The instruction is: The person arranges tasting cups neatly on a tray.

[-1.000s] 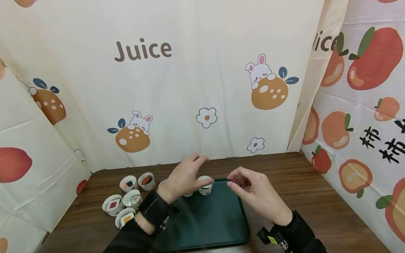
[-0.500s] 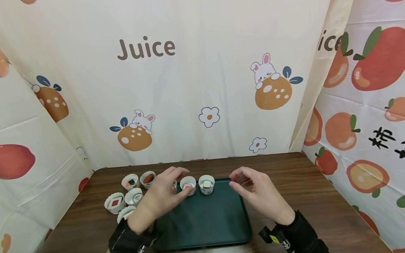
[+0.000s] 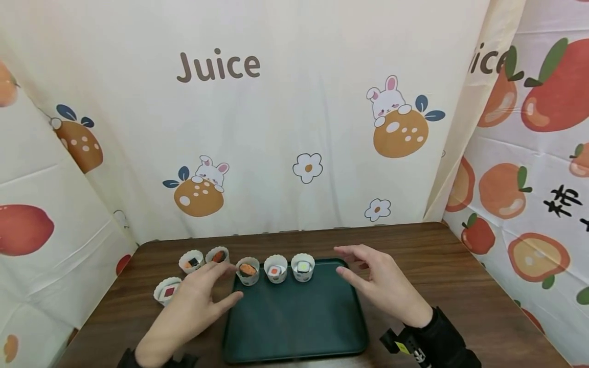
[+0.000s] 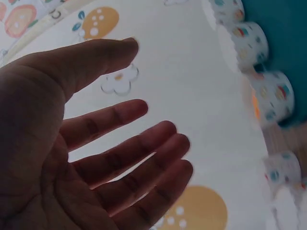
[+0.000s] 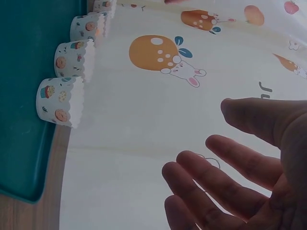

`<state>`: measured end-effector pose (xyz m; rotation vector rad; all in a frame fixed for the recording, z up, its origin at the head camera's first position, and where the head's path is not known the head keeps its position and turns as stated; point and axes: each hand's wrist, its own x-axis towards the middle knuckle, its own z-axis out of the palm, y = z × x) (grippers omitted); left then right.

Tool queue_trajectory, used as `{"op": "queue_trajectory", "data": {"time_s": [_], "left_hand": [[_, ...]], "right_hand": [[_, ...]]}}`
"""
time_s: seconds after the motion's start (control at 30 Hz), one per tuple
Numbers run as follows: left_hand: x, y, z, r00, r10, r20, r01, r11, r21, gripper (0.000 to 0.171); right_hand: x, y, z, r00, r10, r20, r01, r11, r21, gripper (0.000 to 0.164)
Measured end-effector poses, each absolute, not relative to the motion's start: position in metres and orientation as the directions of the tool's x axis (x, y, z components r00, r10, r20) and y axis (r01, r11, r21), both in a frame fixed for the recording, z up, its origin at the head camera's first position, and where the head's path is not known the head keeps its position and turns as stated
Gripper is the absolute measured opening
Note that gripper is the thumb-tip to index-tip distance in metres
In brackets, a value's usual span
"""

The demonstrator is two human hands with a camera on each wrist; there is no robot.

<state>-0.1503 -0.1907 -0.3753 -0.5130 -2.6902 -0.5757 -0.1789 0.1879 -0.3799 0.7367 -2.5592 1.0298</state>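
Observation:
Along the far edge of the dark green tray (image 3: 294,322) stand three white paper cups: one with an orange-topped piece (image 3: 247,270), one with a white piece with an orange-red centre (image 3: 276,271), one with a white piece with a green centre (image 3: 303,267). My left hand (image 3: 198,301) hangs over the cups left of the tray, fingers spread and holding nothing; it hides some of them. Beside the tray's far right corner, my right hand (image 3: 379,281) hovers with relaxed fingers, also holding nothing. In the left wrist view the left palm (image 4: 105,153) faces the camera, bare.
Left of the tray, more paper cups sit on the wooden table (image 3: 414,250): one with a black-banded piece (image 3: 191,261), one with an orange piece (image 3: 218,254), one with a red-centred piece (image 3: 167,291). Printed cloth (image 3: 276,117) hangs behind and at both sides.
My left hand has moved left and nearer, from the tray's cups to the cups beside the tray, uncovering the row of three. The right hand has stayed nearly in place, its fingers slightly straighter.

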Motion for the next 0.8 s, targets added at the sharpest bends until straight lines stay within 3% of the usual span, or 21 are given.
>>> {"op": "queue_trajectory", "data": {"time_s": [0.13, 0.23, 0.47, 0.8], "left_hand": [[-0.147, -0.211, -0.379, -0.946, 0.233, 0.226, 0.303, 0.884, 0.356, 0.049], [-0.146, -0.224, -0.384, -0.964, 0.228, 0.138, 0.263, 0.896, 0.358, 0.057], [-0.147, -0.247, -0.394, -0.97, 0.207, 0.126, 0.239, 0.903, 0.358, 0.06], [-0.153, -0.271, -0.397, -0.995, 0.091, 0.032, 0.096, 0.947, 0.306, 0.075]], "right_hand": [[-0.18, 0.188, -0.381, -0.832, -0.362, 0.42, -0.55, 0.631, -0.546, 0.037], [-0.181, 0.187, -0.383, -0.83, -0.372, 0.415, -0.554, 0.637, -0.536, 0.036], [-0.185, 0.187, -0.384, -0.828, -0.381, 0.412, -0.559, 0.625, -0.545, 0.032], [-0.188, 0.185, -0.384, -0.838, -0.382, 0.389, -0.544, 0.629, -0.555, 0.031]]}}
